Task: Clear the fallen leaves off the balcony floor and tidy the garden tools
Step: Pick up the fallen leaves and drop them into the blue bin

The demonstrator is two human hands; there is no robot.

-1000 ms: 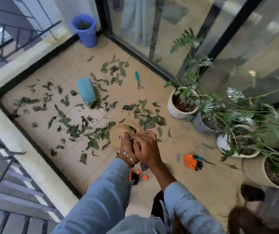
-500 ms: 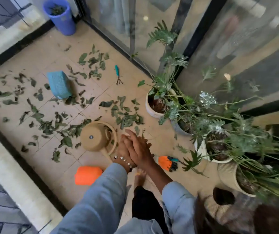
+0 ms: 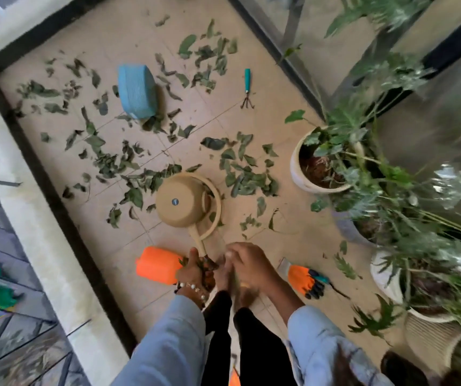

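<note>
Bare tiled floor (image 3: 254, 115) lies open toward twelve o'clock past the hand rake (image 3: 247, 89). Potted plants (image 3: 363, 162) crowd three o'clock; the watering can (image 3: 184, 203) blocks eleven.

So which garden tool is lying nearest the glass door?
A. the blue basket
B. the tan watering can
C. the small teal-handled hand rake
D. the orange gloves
C: the teal-handled hand rake lies just beside the glass door's dark track, closer than the other things.
</note>
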